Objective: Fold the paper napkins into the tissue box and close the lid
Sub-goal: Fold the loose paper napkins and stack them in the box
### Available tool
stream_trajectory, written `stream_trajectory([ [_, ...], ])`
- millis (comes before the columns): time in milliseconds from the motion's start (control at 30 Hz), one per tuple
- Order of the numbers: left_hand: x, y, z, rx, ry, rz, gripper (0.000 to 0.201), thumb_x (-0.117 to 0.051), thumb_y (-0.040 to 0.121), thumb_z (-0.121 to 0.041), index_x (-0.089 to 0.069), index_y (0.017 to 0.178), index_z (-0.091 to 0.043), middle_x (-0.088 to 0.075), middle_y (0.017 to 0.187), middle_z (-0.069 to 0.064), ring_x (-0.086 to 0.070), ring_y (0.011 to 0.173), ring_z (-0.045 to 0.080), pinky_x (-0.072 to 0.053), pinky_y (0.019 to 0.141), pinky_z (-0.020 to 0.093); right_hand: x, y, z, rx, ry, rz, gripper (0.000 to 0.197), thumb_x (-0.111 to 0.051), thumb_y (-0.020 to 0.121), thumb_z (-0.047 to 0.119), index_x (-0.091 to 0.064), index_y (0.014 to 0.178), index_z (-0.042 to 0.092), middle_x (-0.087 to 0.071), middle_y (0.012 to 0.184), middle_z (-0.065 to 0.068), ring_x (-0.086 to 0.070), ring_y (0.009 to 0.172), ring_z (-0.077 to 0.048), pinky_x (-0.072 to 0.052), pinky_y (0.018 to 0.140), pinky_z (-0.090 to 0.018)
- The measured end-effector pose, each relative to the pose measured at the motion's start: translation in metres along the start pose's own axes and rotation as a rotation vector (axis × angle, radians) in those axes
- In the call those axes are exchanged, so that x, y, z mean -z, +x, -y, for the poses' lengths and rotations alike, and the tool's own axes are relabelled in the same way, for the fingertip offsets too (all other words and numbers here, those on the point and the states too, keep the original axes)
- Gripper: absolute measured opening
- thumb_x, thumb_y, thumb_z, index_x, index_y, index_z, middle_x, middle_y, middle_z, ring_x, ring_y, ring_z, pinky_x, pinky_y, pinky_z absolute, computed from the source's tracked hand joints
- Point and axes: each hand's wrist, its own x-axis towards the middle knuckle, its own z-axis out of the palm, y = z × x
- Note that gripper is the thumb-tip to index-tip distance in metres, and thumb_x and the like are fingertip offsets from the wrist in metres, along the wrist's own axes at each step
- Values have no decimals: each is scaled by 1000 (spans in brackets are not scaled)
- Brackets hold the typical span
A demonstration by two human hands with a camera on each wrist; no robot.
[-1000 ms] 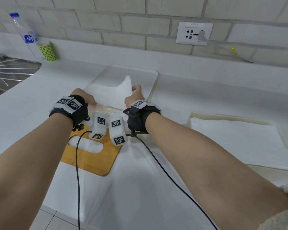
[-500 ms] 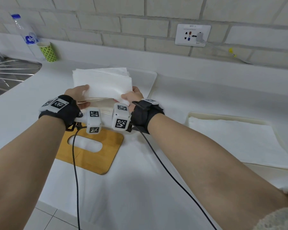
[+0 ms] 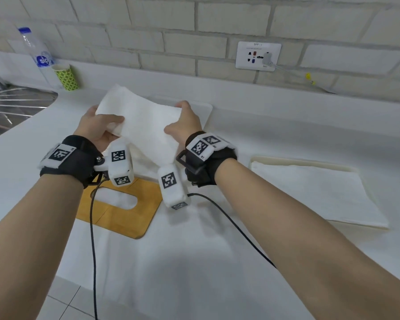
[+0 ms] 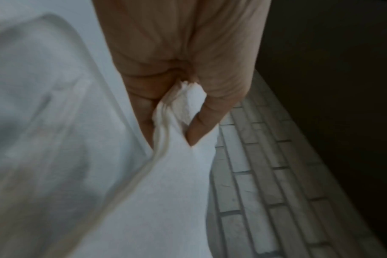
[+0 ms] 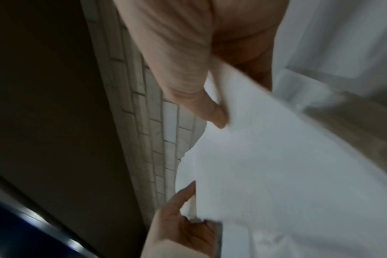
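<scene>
Both hands hold a stack of white paper napkins (image 3: 146, 121) in the air above the counter, and it sags in the middle. My left hand (image 3: 102, 125) grips its left edge with the thumb on top. My right hand (image 3: 183, 121) grips the right edge. The left wrist view shows the thumb and fingers (image 4: 201, 127) pinching the layered napkins (image 4: 172, 183). In the right wrist view the right thumb (image 5: 212, 111) presses on the napkins (image 5: 276, 165). The white tissue box (image 3: 206, 112) lies behind and under the stack, mostly hidden. Its wooden lid (image 3: 125, 218), with an oval slot, lies flat near me.
A shallow tray (image 3: 286, 159) with more flat napkins sits at the right. At the back left stand a water bottle (image 3: 36, 54) and a green cup (image 3: 66, 76), beside a metal sink (image 3: 7, 109). A wall socket (image 3: 258, 56) is behind. Black cables hang from both wrists.
The hands, low over the box a second ago, have lifted the napkin stack up off it and now hold it higher and wider apart.
</scene>
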Motion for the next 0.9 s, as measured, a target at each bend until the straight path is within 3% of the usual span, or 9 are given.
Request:
stream_trajectory([
  [67, -5, -12, -6, -57, -22, 51, 43, -58, 85, 7, -51, 122, -15, -62, 110, 4, -63, 94, 22, -59, 65, 29, 13, -8, 6, 34, -46, 60, 45, -62, 80, 2, -47, 122, 7, -53, 105, -5, -53, 92, -21, -43, 67, -23],
  [167, -10, -30, -17, -150, -53, 119, 57, -61, 81, 6, -47, 135, -6, -60, 125, 12, -63, 105, 24, -59, 76, 32, 34, -28, 11, 71, -77, 175, 37, -65, 79, 5, -55, 116, 5, -60, 112, -9, -58, 101, -23, -49, 78, -29],
  [300, -25, -63, -35, -271, -25, 156, 60, -59, 82, 9, -42, 139, -5, -60, 125, 6, -65, 105, 17, -57, 76, 28, 55, -62, 11, 17, 90, 285, 50, -65, 84, 8, -40, 128, 9, -58, 110, -10, -60, 92, -23, -53, 72, -32],
  [400, -48, -94, -43, -331, 4, 267, 60, -57, 82, 12, -40, 138, -3, -61, 122, 6, -66, 103, 15, -56, 76, 25, 60, -87, 13, 115, 130, 250, 44, -57, 91, 18, -39, 130, 8, -56, 121, -9, -58, 105, -21, -51, 88, -36],
  [467, -61, -115, -43, -355, -5, 317, 53, -56, 83, 12, -44, 132, -4, -63, 117, 5, -67, 100, 14, -54, 76, 24, 63, -102, 12, 207, 117, 175, 39, -49, 95, 19, -39, 131, 8, -52, 129, -4, -50, 115, -15, -42, 95, -28],
  [600, -77, -158, -30, -377, -23, 374, 37, -61, 85, -1, -52, 120, -7, -69, 109, 1, -67, 99, 14, -53, 76, 22, 75, -127, 2, 266, 190, 16, 25, -43, 98, 15, -42, 122, 9, -51, 109, 6, -47, 100, -7, -38, 76, -11],
  [700, -79, -184, -4, -306, 130, 410, 64, -74, 69, -17, -51, 127, -4, -68, 117, 5, -66, 105, 20, -55, 80, 27, 87, -142, -9, 257, 254, -50, 18, -42, 97, 12, -42, 115, 15, -52, 96, 16, -51, 93, -4, -38, 73, -2],
  [833, -84, -217, 35, -392, 338, 340, 58, -70, 69, -23, -43, 119, -32, -59, 122, -4, -59, 111, 9, -51, 90, 36, 98, -167, -26, 243, 171, 56, 26, -43, 95, 10, -30, 112, 25, -49, 92, 23, -53, 87, -1, -41, 73, -8],
  [900, -90, -234, 51, -440, 355, 300, 51, -64, 82, -5, -36, 116, -31, -54, 117, -9, -56, 105, -4, -50, 89, 28, 101, -180, -35, 223, 122, 100, 24, -40, 96, 12, -27, 112, 24, -49, 92, 20, -56, 90, -9, -44, 74, -15],
])
